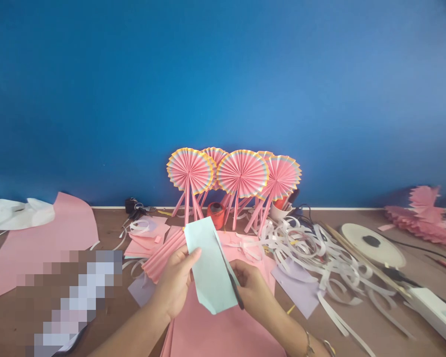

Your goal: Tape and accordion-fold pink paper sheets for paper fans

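A light blue sheet of paper (211,270) is held up in front of me, tilted, above pink paper (223,332) on the table. My left hand (176,277) pinches its left edge, thumb on top. In my right hand (249,282) is a pair of scissors (235,287) with dark handles, its blades lying along the right edge of the sheet. A narrow slit shows beside the blades near the upper right edge. Part of the scissors is hidden by the fingers.
Several pink pleated paper fans (242,173) on paper legs stand against the blue wall (223,74). Curled white paper strips (312,248) lie to the right, near a pale round lid (373,245) and a white power strip (434,317). A large pink sheet (67,223) lies left.
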A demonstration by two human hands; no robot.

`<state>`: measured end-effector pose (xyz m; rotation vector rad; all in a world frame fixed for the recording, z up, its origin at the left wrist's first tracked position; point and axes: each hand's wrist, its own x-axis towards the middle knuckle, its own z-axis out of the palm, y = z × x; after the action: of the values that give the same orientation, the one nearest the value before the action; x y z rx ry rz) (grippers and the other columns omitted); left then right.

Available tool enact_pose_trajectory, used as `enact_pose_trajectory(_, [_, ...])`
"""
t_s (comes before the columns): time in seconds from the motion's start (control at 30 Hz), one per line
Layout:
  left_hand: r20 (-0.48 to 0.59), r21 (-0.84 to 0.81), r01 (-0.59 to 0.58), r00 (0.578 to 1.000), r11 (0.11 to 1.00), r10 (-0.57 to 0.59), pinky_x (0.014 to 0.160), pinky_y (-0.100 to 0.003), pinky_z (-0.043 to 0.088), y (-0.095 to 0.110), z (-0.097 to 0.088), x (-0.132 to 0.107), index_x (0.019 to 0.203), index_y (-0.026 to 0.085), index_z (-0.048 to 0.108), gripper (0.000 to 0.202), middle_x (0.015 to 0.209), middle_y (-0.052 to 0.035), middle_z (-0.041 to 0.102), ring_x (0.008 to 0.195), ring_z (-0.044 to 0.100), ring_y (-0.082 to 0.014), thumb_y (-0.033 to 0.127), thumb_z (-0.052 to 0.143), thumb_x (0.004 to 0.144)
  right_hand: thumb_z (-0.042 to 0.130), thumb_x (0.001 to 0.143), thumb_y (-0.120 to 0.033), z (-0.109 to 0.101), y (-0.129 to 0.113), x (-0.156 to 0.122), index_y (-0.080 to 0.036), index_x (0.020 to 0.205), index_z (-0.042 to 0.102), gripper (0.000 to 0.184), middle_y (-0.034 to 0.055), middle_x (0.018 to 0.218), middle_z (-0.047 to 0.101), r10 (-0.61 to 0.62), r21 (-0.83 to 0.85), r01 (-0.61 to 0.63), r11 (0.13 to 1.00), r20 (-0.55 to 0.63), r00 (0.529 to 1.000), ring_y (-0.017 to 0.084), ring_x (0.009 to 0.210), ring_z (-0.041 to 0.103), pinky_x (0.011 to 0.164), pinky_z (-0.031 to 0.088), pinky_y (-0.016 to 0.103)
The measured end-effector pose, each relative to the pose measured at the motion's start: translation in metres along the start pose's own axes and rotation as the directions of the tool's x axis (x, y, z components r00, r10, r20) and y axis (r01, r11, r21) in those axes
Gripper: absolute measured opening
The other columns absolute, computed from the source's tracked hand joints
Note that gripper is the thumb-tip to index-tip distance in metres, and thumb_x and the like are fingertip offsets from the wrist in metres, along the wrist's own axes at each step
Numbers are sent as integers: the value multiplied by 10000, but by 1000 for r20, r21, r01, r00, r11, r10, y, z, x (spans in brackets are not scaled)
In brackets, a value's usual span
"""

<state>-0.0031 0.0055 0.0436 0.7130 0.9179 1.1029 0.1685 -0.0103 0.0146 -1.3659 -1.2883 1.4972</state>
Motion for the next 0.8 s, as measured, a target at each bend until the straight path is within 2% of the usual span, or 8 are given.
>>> enact_pose_trajectory(0.2, [-5,26,11,1000,1000,-11,744,-308,496,-4,8,-5,948,154,698,359,908,-82,746,864,679,-248,395,766,690,587,658,-202,0,0,1,-188,776,594,120,-70,512,502,-25,11,25,1000,2,1000,94,465,466,434,355,204])
enact_pose_trajectory(0.33, [6,28,42,999,999,-42,745,-324,498,-4,9,-6,946,150,690,385,905,-89,743,847,678,-250,410,774,675,591,678,-193,-1,0,1,-187,804,584,126,-66,552,527,-24,23,24,999,-4,1000,83,449,433,407,316,197])
enact_pose_trajectory(0.53, [15,66,64,998,996,-65,721,-323,487,-3,10,-8,939,148,680,382,895,-91,740,821,675,-247,428,758,691,591,664,-174,-2,-2,1,-187,771,574,109,-68,540,523,-39,44,39,998,-8,999,85,468,435,427,320,200])
enact_pose_trajectory(0.8, [13,87,51,999,995,-52,709,-314,480,-4,10,-7,947,141,656,399,903,-88,734,855,665,-255,431,746,688,542,639,-169,-1,-1,1,-177,736,537,97,-84,520,492,2,71,-1,997,-12,1000,48,409,361,390,242,187])
